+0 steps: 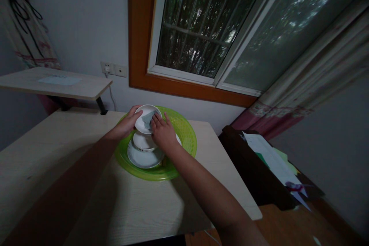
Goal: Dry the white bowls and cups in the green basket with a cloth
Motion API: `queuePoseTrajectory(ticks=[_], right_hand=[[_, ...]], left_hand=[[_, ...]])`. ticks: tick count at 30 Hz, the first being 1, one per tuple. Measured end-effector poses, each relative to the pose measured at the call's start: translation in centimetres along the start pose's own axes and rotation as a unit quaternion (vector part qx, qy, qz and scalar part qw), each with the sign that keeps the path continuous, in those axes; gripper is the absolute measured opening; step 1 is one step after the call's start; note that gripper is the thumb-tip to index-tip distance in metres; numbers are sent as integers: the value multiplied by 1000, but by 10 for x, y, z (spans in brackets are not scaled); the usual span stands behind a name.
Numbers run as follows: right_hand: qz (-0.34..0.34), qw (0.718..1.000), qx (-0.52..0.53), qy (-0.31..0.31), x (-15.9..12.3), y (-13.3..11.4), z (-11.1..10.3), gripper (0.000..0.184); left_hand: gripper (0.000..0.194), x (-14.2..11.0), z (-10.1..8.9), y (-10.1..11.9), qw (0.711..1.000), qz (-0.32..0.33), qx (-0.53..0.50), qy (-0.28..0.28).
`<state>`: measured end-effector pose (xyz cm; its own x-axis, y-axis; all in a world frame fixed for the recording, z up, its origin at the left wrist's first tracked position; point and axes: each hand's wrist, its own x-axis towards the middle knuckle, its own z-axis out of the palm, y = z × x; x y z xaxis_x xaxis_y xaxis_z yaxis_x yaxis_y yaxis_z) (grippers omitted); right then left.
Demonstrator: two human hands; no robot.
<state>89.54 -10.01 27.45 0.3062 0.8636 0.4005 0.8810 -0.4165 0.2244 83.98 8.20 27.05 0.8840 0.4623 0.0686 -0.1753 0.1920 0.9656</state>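
My left hand [129,121] grips the left rim of a small white bowl [140,124], its thumb over the edge. The bowl is tilted toward me above a green plastic basket [188,138]. Inside the bowl, my right hand [163,132] presses a grey-green cloth [148,119] against the surface with its fingertips. Below, a second white bowl [143,142] sits on a white plate [144,160] in the basket. Part of another white dish shows behind my right wrist, mostly hidden.
The basket stands on a light wooden table [138,207]. A raised shelf [86,89] with a paper on it is at the left. Behind are a wall socket [107,68] and a barred window. Papers [273,157] lie on a dark piece of furniture to the right.
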Motion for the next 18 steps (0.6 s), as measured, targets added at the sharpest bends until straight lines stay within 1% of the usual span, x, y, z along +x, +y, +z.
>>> queuePoseTrajectory(ticks=[4, 7, 9, 13, 15, 18], right_hand=[[-39, 998, 16, -37, 2, -3, -4, 31], [-77, 993, 49, -70, 3, -4, -4, 30], [-100, 989, 76, -74, 2, -4, -3, 37], [-138, 981, 118, -66, 0, -2, 3, 61], [-142, 980, 125, -62, -1, -3, 6, 67], [-135, 982, 122, -53, -1, -5, 9, 70]], left_hand=[[44, 1, -3, -2, 1000, 13, 11, 12], [46, 2, -6, -5, 999, 24, 27, 13], [47, 3, -8, -7, 999, 30, 35, 9], [44, 3, -9, -8, 998, 31, 52, 1], [43, 2, -8, -6, 998, 23, 53, -8], [40, -1, -5, -4, 999, -4, 37, -21]])
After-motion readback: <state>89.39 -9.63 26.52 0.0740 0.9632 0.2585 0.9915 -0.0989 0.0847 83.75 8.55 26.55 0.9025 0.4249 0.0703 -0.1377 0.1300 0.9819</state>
